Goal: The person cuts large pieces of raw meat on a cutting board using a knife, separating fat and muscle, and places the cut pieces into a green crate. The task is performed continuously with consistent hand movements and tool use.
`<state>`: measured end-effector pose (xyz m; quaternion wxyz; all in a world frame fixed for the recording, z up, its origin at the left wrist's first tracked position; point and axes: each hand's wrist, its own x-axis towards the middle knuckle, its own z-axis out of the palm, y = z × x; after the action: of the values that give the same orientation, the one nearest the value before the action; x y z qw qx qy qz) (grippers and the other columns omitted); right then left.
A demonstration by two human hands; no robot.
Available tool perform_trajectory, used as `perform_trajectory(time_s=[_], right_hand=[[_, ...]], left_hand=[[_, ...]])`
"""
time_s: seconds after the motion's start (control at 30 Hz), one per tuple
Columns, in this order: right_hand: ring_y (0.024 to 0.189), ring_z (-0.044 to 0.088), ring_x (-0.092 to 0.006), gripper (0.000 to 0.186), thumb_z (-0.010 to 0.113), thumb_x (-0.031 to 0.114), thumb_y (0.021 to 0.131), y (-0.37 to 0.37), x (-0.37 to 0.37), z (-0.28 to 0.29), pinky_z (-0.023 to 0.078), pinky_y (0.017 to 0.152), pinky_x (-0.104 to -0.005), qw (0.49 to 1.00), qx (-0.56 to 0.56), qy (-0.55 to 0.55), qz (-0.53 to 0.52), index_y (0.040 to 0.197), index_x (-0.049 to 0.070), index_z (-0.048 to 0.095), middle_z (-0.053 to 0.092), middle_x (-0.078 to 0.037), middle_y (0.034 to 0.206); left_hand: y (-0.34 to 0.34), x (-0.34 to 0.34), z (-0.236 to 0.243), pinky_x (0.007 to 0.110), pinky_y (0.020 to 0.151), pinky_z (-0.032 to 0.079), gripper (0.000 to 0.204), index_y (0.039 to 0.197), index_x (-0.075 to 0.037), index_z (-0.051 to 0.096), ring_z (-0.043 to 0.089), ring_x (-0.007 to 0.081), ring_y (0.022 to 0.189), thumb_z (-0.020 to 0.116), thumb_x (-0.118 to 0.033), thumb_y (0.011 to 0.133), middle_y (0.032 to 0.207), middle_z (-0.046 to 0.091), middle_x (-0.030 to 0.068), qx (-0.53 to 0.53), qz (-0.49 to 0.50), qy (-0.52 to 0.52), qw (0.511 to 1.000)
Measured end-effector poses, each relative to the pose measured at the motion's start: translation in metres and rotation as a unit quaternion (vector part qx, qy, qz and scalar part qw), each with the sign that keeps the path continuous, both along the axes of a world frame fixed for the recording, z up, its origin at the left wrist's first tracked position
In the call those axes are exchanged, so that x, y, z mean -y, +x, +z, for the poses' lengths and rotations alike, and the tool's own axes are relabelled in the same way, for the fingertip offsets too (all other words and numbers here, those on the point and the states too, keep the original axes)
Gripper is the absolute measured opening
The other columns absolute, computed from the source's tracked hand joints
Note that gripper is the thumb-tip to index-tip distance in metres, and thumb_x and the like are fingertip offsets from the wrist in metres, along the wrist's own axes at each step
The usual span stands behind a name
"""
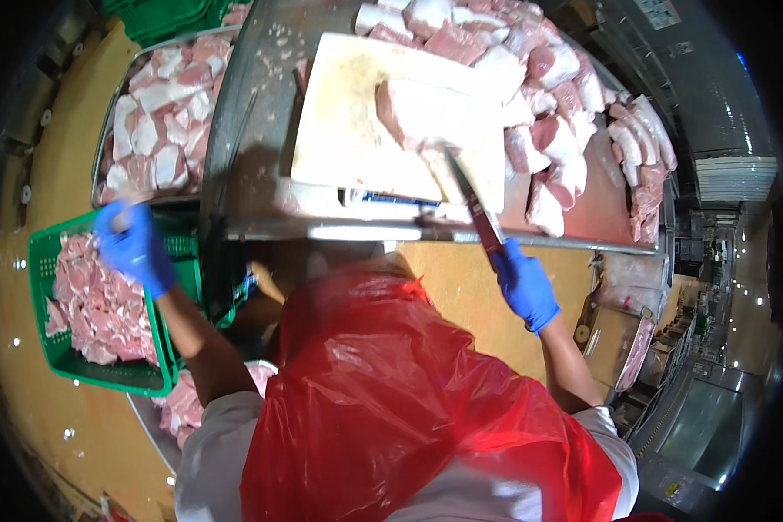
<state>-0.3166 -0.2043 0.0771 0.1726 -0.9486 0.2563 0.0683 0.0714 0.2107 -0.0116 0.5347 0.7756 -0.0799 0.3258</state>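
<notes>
Meat slab [439, 115]: thick, white-topped, pink along left end.

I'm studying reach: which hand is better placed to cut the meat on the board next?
Probably the right: the right hand grips the knife, its tip by the meat; the left hand is away at the green crate.

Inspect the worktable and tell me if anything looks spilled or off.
Small meat scraps lie scattered on the metal table, left of the cutting board; they look odd away from the larger pieces heaped to its right.
</notes>
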Motion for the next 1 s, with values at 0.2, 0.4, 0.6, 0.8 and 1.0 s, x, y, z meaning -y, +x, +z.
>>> perform_trajectory(time_s=[0.2,0.4,0.6,0.8,1.0], right_hand=[[0.053,0.055,-0.0095,0.022,0.052,0.022,0.106,0.035,-0.019,-0.018,0.046,0.046,-0.0276,0.909,0.262,0.212,-0.246,0.110,0.000,0.053,0.060,-0.006,0.067],[0.056,0.051,-0.0077,0.030,0.050,0.024,0.106,0.041,-0.010,-0.024,0.043,0.045,-0.0231,0.901,0.298,0.195,-0.248,0.125,0.002,0.054,0.055,-0.001,0.075],[0.061,0.058,-0.0132,0.033,0.056,0.033,0.104,0.054,0.027,-0.042,0.047,0.051,-0.0254,0.791,0.436,0.299,-0.309,0.123,0.007,0.053,0.061,-0.005,0.079],[0.072,0.066,-0.0190,0.034,0.041,0.030,0.109,0.122,0.050,-0.068,0.051,0.061,-0.0304,0.839,0.404,0.279,-0.235,0.113,0.001,0.057,0.065,-0.008,0.089],[0.064,0.063,-0.0193,0.015,0.049,0.019,0.106,0.184,0.040,-0.061,0.049,0.050,-0.0280,0.695,0.523,0.456,-0.191,0.111,0.005,0.047,0.058,-0.009,0.087]], left_hand=[[0.002,-0.207,0.004,0.040,0.073,0.054,0.012,0.091,-0.003,0.069,0.068,0.0263,0.077,0.070,-0.012,0.082,0.092,0.072,0.0120,-0.012,0.327,0.311,0.893],[0.006,-0.151,-0.005,0.049,0.089,0.052,0.036,0.111,-0.001,0.070,0.065,0.0422,0.102,0.063,-0.029,0.088,0.110,0.069,0.0257,-0.117,0.034,0.415,0.902],[0.031,0.105,0.033,0.045,0.082,0.052,0.025,0.108,-0.007,0.071,0.066,0.0334,0.091,0.066,-0.014,0.084,0.101,0.070,0.0166,0.312,-0.229,0.186,0.903],[0.027,0.304,0.020,0.037,0.095,0.052,0.047,0.141,-0.011,0.056,0.065,0.0272,0.110,0.063,-0.024,0.096,0.129,0.065,0.0159,-0.053,-0.572,0.125,0.809],[0.020,0.359,-0.009,0.038,0.098,0.048,0.036,0.124,-0.002,0.061,0.062,0.0287,0.116,0.059,-0.028,0.099,0.126,0.064,0.0178,-0.057,-0.569,0.235,0.786]])
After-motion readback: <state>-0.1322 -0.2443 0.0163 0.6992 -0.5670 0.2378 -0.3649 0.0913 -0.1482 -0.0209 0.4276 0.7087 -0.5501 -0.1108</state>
